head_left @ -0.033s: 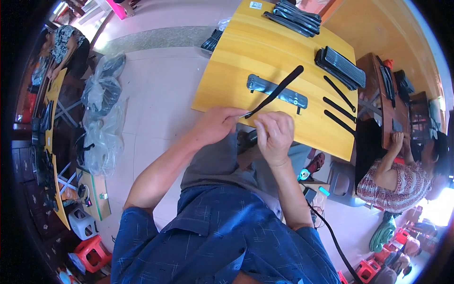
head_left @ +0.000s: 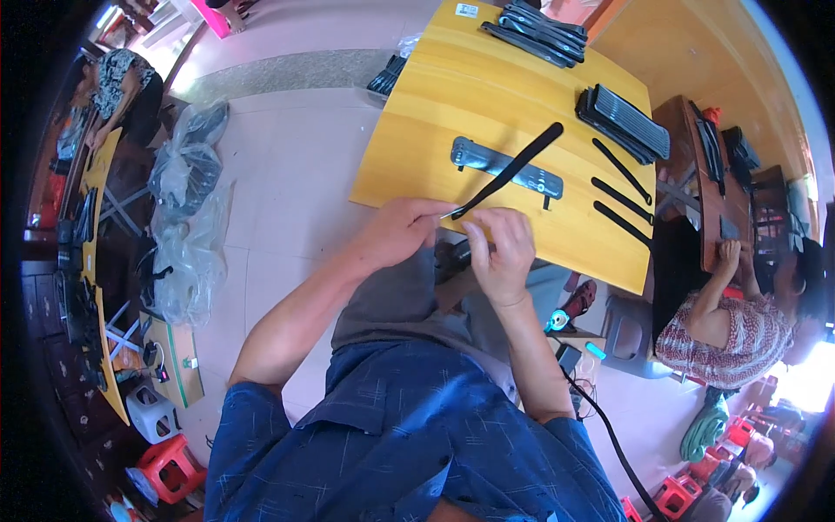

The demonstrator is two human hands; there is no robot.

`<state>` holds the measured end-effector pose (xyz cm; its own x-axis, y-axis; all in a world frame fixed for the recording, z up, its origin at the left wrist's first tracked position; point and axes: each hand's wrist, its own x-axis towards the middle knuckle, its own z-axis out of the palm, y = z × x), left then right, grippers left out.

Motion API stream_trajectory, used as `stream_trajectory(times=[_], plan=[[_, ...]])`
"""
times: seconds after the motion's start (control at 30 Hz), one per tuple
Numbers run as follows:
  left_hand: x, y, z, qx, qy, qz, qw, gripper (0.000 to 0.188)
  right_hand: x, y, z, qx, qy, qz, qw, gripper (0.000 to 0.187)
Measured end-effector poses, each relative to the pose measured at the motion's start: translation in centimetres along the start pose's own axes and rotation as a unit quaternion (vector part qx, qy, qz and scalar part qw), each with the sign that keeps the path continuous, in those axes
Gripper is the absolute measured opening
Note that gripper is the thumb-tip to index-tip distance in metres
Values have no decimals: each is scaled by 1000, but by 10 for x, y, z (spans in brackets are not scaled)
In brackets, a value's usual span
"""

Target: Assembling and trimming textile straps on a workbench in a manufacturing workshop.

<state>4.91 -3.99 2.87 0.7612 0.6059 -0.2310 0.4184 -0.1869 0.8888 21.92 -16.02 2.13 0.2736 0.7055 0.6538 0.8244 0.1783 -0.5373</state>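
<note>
At the near edge of the yellow wooden table (head_left: 417, 113), my left hand (head_left: 402, 233) pinches the near end of a black strap (head_left: 513, 170). A small shiny metallic bit shows at its fingertips. The strap rises away to the right, its rounded tip in the air. My right hand (head_left: 504, 252) is beside that near end, fingers curled and thumb a little apart; nothing shows in its grip. Behind the strap lies a long, dark, glossy flat piece (head_left: 474, 155) with short black tabs. Several similar straps, including one black strap (head_left: 622, 170), lie at the right.
A stack of black ribbed pads (head_left: 626, 122) and a pile of black strips (head_left: 535, 35) lie farther back. To the right, a person (head_left: 726, 339) sits at a brown table (head_left: 722, 209). Clear plastic bags (head_left: 191, 217) and a red stool (head_left: 170, 465) stand left.
My right thumb and fingers have parted slightly. The whole view has shifted a little; the left hand keeps its pinch on the strap.
</note>
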Motion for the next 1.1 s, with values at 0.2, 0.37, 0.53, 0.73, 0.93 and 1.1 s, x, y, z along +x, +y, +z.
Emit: stream_trajectory(times=[0.2,0.37,0.53,0.73,0.93,1.1], plan=[[-16,33,18,-181,11,-43,982,39,-15,-7,0,89,-44,185,978,17],[-20,35,27,-259,7,-59,964,37,-9,-4,-4,15,-62,134,989,17],[-23,32,33,-266,11,-54,962,37,-4,-6,-15,38,-98,136,985,15],[-23,28,42,-259,39,-40,964,35,-1,-5,-19,78,-118,162,976,15],[-25,24,47,-175,56,-17,983,36,-1,9,-19,193,-160,268,930,22],[-27,23,51,-86,86,14,992,37,-2,15,-16,185,-172,269,929,29]])
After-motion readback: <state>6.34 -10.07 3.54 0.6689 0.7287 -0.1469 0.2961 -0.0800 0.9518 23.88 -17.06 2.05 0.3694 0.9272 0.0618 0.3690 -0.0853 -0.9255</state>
